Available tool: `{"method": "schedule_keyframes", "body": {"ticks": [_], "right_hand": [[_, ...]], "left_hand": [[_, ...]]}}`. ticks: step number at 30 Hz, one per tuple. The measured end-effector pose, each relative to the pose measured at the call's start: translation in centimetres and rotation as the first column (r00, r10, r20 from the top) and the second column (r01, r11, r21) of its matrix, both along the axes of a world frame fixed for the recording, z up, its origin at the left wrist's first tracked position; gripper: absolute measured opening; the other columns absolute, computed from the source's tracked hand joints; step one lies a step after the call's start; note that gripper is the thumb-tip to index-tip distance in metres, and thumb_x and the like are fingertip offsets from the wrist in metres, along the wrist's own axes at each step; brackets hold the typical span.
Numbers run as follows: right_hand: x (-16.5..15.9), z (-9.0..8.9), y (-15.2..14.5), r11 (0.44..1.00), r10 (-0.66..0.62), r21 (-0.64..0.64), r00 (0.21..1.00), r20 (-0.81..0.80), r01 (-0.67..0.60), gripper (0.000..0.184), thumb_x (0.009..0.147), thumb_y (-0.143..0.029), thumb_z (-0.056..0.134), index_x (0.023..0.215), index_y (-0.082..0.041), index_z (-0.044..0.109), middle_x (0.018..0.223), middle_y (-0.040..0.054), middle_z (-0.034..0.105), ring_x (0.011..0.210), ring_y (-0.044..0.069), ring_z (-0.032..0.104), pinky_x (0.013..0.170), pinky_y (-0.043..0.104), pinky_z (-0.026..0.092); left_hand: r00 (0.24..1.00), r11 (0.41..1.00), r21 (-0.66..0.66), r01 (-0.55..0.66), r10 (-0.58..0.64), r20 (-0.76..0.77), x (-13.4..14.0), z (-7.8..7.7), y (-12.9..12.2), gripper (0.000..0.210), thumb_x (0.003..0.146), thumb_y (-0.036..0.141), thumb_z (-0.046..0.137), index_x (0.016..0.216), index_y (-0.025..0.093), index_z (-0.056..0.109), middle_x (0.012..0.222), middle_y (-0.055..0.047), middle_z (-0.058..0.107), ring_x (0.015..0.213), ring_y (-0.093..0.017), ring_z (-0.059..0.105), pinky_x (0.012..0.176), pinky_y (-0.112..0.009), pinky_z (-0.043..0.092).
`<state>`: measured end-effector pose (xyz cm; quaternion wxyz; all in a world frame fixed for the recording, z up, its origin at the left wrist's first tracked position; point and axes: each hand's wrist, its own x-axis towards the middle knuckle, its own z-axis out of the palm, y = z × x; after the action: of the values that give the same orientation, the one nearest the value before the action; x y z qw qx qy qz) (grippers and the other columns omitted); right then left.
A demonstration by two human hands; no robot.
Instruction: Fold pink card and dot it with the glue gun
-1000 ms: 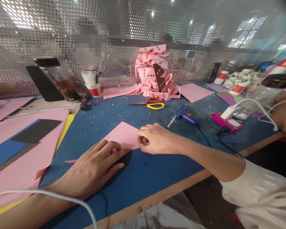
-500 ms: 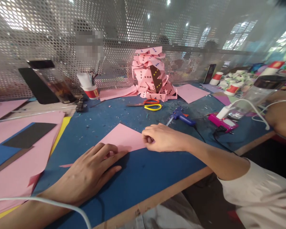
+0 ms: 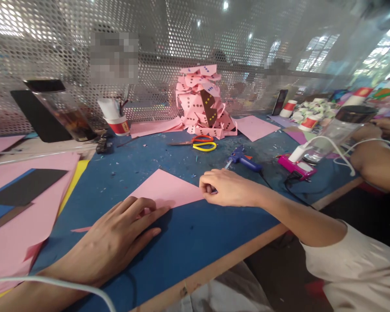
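Observation:
A pink sheet of paper lies on the blue tabletop in front of me, folded to a point at its far side. My left hand rests on its near left part, fingers stretched out and pressing down. At the paper's right corner, my right hand is closed, fingers curled and thumb tucked in. A small dark bit shows beneath its fingers, too hidden to name. Just beyond this hand lies a blue glue gun, and farther back are scissors with red and yellow handles.
A stacked pink paper model with printed dots stands by the perforated screen. Pink sheets lie at left, near a tilted drink bottle and a paper cup. A magenta power strip and another person's arm are at right.
My right hand has slid a little to the right along the paper's edge, baring more of the corner. My left hand stays on the paper. The whole view has shifted slightly.

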<state>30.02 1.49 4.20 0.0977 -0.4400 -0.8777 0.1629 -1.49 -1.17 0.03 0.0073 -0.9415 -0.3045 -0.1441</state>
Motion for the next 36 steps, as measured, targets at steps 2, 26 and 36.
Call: {"method": "schedule_keyframes", "body": {"ticks": [2, 26, 36], "right_hand": [[0.2, 0.0, -0.1, 1.000, -0.012, -0.002, 1.000, 0.003, 0.012, 0.007, 0.081, -0.014, 0.059, 0.081, -0.021, 0.060, 0.084, -0.0005, 0.067, 0.077, 0.014, 0.057, 0.068, 0.027, 0.035], [1.5, -0.2, -0.9, 0.992, -0.128, 0.012, 0.992, 0.017, 0.128, 0.007, 0.082, -0.014, 0.055, 0.080, -0.021, 0.055, 0.083, -0.0016, 0.063, 0.073, 0.012, 0.053, 0.067, 0.026, 0.034], [1.6, -0.2, -1.3, 0.982, -0.182, 0.052, 0.982, 0.054, 0.180, 0.009, 0.079, -0.013, 0.056, 0.075, -0.020, 0.053, 0.077, -0.0022, 0.063, 0.067, 0.012, 0.050, 0.063, 0.027, 0.030]], "left_hand": [[1.000, 1.000, -0.002, -0.003, 0.003, -0.007, -0.1, -0.2, 0.1, 0.047, 0.100, 0.040, 0.052, 0.147, 0.034, 0.049, 0.122, -0.006, 0.061, 0.104, -0.022, 0.060, 0.092, -0.034, 0.052], [1.000, 1.000, -0.011, -0.019, 0.018, -0.016, -0.1, -0.1, 0.1, 0.046, 0.100, 0.041, 0.050, 0.146, 0.034, 0.050, 0.121, -0.005, 0.061, 0.103, -0.022, 0.061, 0.093, -0.035, 0.051], [1.000, 1.000, -0.001, -0.015, 0.015, -0.001, 0.0, -0.2, 0.1, 0.043, 0.100, 0.042, 0.051, 0.142, 0.034, 0.053, 0.119, -0.005, 0.062, 0.100, -0.022, 0.062, 0.090, -0.034, 0.052]]}}
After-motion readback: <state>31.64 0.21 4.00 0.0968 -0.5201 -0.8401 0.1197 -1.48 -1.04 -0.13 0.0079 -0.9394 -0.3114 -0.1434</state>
